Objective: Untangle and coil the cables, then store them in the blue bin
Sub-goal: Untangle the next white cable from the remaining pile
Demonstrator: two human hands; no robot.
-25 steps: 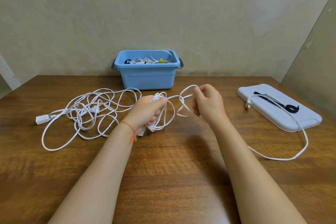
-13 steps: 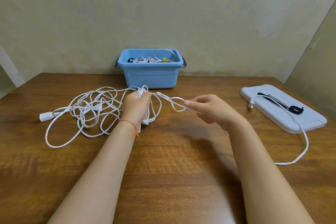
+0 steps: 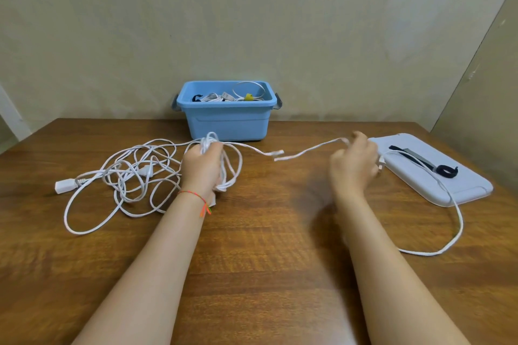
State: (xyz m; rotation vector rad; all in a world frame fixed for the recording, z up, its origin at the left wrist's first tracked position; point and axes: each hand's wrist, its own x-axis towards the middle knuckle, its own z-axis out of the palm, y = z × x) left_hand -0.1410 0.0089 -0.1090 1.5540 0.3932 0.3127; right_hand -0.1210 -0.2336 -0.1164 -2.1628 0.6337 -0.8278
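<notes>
A long white cable (image 3: 131, 176) lies in a loose tangle on the wooden table at the left, ending in a white socket block (image 3: 63, 185). My left hand (image 3: 202, 166) grips a bundle of coiled loops of it just in front of the blue bin (image 3: 228, 123). A strand runs right from that bundle to my right hand (image 3: 353, 165), which pinches it, blurred by motion. From there the cable trails over the bin's lid and curves back across the table. The bin holds several coiled cables.
The pale lid (image 3: 431, 168) lies flat at the right with a black strap (image 3: 426, 161) on it. A wall stands close behind the bin, and a panel rises at the far right. Bare wood fills the near part of the table (image 3: 266, 260).
My right hand has swung out to the right, pulling the strand long between both hands. The left hand has kept its grip on the coil near the bin.
</notes>
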